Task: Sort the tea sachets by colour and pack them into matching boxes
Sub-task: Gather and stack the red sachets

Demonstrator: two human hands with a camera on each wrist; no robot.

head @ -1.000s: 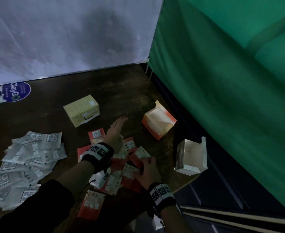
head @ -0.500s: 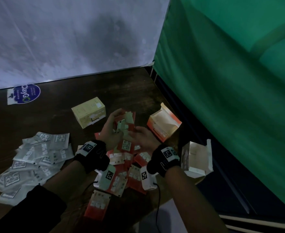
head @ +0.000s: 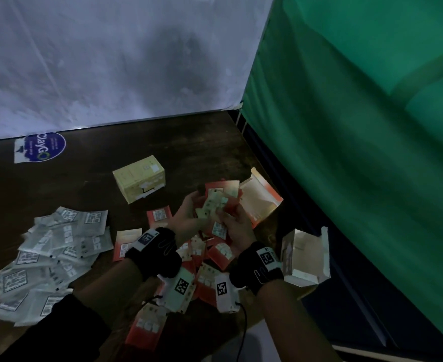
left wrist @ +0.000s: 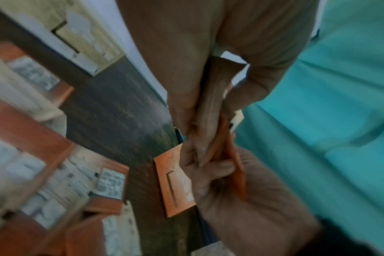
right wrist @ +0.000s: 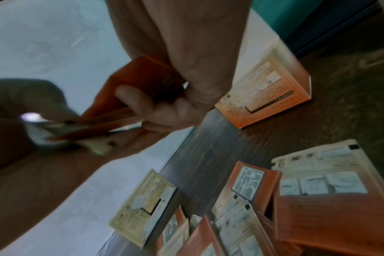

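Both hands meet above the bench near its right edge, gripping one bunch of orange sachets [head: 221, 202] between them: the left hand [head: 189, 218] curls under the bunch, the right hand [head: 237, 226] pinches it from the near side. Just beyond the bunch, at the right edge, the orange box [head: 261, 202] lies open with its flaps up. More loose orange sachets [head: 204, 254] lie scattered on the bench beneath the wrists. A yellow box [head: 139, 178], closed, sits further toward the back edge. At the near right corner an open white box [head: 306, 257] stands. Toward the left edge a heap of white sachets [head: 53, 257] lies spread out. A blue sticker [head: 44, 147] sits by the back edge.
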